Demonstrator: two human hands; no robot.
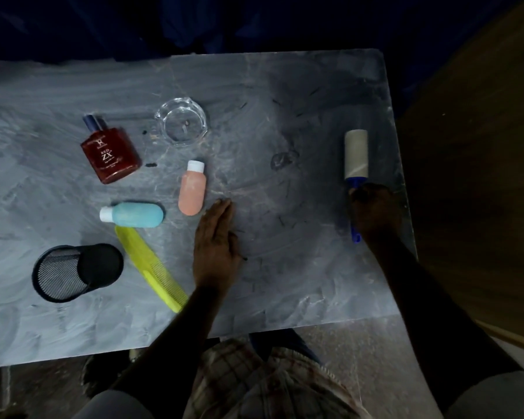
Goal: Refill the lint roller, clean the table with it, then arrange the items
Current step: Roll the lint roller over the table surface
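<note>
The lint roller (356, 154) lies on the grey marble table (285, 122) near its right edge, white roll pointing away, blue handle toward me. My right hand (375, 211) is closed around that handle. My left hand (217, 243) rests flat on the table's middle, fingers together, holding nothing. To its left lie a pink bottle (192, 189), a blue bottle (136, 215), a yellow comb (150, 267), a red perfume bottle (109, 152), a clear glass dish (182, 120) and a black mesh cup (76, 272) tipped on its side.
Dark hairs and specks are scattered over the right half of the table. The table's right edge and front edge are close to my right arm. A wooden surface (481, 176) stands to the right of the table.
</note>
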